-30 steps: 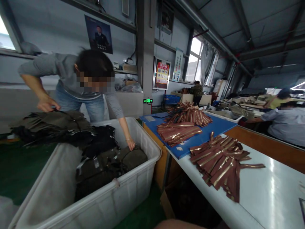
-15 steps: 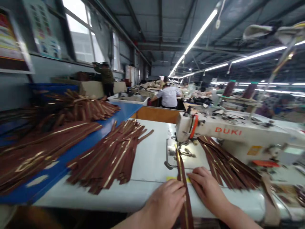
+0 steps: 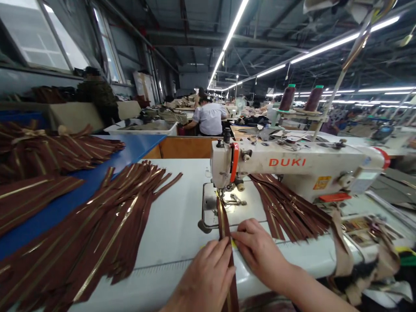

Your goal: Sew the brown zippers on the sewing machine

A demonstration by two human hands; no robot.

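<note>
A brown zipper strip (image 3: pixel 224 221) with a gold line runs from under the needle of the white sewing machine (image 3: pixel 292 162) toward me and past the table's front edge. My left hand (image 3: pixel 209 268) grips the strip with its fingers pressed together from the left. Against the strip's right edge, nearer the needle, rests my right hand (image 3: pixel 256 247), its fingers bent and close together; what its fingertips hold is hidden. The metal needle plate (image 3: pixel 211 212) lies just beyond both hands.
Brown zipper strips (image 3: pixel 130 208) lie fanned at the left, and others (image 3: pixel 292 208) under the machine arm. More strips (image 3: pixel 48 151) cover a blue table (image 3: pixel 136 145). Right are a parts tray (image 3: pixel 367 229) and thread cones (image 3: pixel 287 97). Two people (image 3: pixel 208 117) (image 3: pixel 99 93) are farther back.
The view has shifted, so the machine and both hands appear farther left. My hands keep nearly the same place at the strip. More of the tray at the right shows.
</note>
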